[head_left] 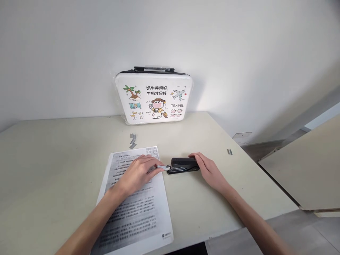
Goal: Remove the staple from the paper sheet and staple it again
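A black stapler point(183, 165) lies on the table with its front end towards the left. My right hand point(208, 170) is closed around its rear end. At the stapler's front, my left hand point(140, 171) pinches a thin silver metal piece point(162, 167) between thumb and fingers. This piece meets the stapler's mouth; whether it is a part of the stapler or a strip of staples I cannot tell. Beneath my left hand and forearm lie printed sheets of paper point(148, 219), partly covered by them.
Several grey staple strips point(132, 141) rest beyond the paper's top edge. More staple strips point(229, 152) lie near the table's right edge. A white case point(156, 97) with cartoon prints stands at the back against the wall point(79, 53). Right of the table is a pale panel point(305, 163).
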Tool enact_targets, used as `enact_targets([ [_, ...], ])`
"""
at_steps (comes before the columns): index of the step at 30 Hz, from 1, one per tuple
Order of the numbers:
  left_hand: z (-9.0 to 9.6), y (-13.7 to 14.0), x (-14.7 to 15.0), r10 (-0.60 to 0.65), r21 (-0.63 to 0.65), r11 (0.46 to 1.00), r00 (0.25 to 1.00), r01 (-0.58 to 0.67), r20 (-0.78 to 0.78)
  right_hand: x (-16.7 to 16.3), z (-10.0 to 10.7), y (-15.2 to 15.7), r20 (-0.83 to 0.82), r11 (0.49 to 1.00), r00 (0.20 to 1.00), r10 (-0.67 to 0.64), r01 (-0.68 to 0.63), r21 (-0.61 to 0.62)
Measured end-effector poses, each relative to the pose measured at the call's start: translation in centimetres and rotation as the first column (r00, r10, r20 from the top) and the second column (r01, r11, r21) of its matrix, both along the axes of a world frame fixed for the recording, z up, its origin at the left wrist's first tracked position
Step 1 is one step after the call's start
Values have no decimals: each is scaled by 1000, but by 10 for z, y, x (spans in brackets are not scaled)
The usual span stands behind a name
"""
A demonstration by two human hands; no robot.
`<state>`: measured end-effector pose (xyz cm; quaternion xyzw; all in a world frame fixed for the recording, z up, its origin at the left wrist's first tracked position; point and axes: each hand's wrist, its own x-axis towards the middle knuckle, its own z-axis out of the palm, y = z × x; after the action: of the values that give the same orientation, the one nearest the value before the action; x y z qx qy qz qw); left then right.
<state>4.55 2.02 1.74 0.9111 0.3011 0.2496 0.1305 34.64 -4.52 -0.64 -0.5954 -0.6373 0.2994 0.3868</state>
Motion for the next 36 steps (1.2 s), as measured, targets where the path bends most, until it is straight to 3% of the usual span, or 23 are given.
enact_targets([
  [16,-2,-9,8,51,143,989,996,-41,-71,0,0,1,-5,1000,1000,-2,2,1],
  [36,-5,-10,10,52,174,984,996,-39,-66,-1,3,1,17,1000,1000,0,0,4],
])
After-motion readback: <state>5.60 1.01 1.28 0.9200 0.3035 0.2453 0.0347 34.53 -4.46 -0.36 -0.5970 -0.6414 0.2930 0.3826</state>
